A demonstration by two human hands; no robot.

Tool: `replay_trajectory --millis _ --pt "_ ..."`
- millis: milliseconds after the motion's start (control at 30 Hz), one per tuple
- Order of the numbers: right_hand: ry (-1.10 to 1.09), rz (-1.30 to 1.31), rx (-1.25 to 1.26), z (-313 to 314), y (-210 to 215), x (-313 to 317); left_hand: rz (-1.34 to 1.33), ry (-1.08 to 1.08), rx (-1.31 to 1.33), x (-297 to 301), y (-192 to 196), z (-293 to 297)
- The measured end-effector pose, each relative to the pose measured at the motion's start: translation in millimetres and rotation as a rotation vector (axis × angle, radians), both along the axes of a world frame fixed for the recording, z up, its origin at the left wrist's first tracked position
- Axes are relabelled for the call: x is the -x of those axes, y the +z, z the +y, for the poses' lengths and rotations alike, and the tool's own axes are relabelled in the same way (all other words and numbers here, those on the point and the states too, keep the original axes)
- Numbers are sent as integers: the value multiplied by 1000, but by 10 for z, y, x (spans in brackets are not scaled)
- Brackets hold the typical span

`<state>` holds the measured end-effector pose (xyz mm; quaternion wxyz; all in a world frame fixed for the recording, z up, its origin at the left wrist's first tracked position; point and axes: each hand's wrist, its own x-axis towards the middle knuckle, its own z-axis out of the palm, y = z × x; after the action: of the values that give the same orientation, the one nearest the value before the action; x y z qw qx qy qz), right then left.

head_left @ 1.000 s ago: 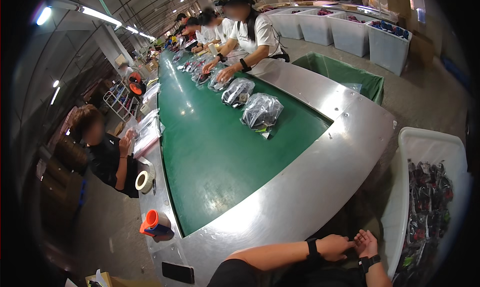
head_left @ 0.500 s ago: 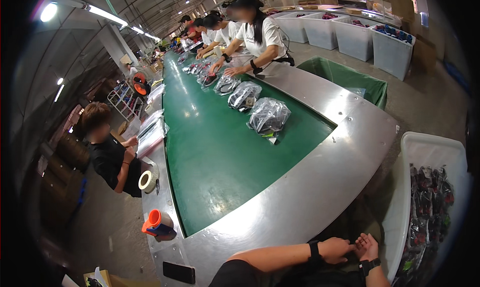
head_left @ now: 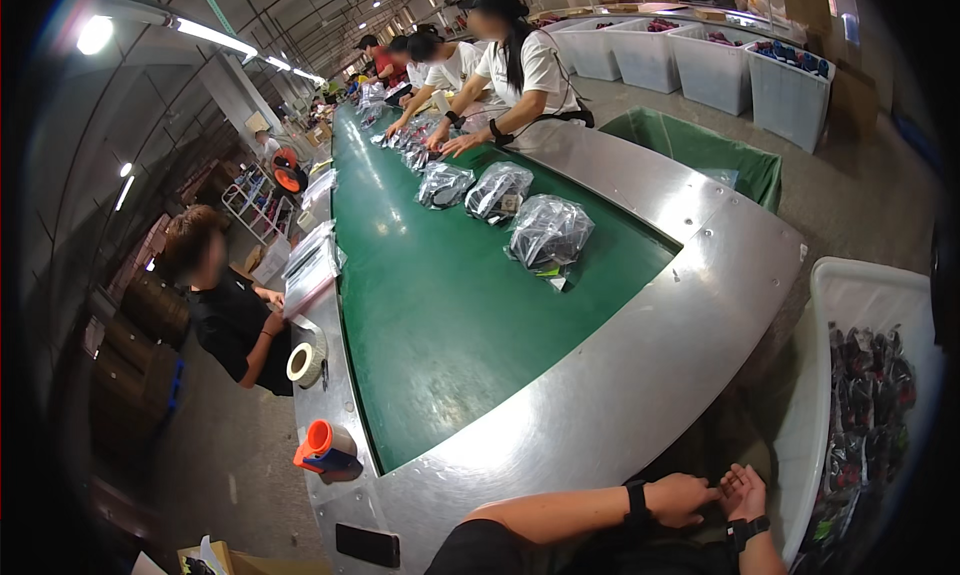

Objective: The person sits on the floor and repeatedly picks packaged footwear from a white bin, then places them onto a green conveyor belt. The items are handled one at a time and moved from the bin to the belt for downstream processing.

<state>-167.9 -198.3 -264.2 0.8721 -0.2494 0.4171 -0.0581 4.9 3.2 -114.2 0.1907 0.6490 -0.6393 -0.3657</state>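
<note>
Both hands low, below counter [head_left: 640, 395] rim: left hand [head_left: 682, 499] and right hand [head_left: 745, 491] fingertips touching, loosely curled, holding nothing visible. One white bin [head_left: 800, 435] of dark packed items just right of hands. Beyond rim, green belt [head_left: 440, 315]: three clear bagged bundles in row; nearest bag [head_left: 549, 232] well apart from hands, far across belt. One tape roll [head_left: 306, 363] and one orange-capped tool [head_left: 322, 447] on counter's left edge. Versus earlier frame: bags nearer rim, hands unchanged.
</note>
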Motion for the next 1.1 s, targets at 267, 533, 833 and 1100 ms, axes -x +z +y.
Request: replay_trajectory --millis 267,533,833,1100 --pt "-2 13 -6 12 48 -5 -7 3 -1 1 0 6" --pt "2 22 -12 14 100 -23 -12 -4 -16 -31 85 20" --pt "8 8 -2 38 149 -30 -6 1 -21 -47 187 44" --pt "1 30 5 64 225 -50 0 -1 -15 -62 218 62"
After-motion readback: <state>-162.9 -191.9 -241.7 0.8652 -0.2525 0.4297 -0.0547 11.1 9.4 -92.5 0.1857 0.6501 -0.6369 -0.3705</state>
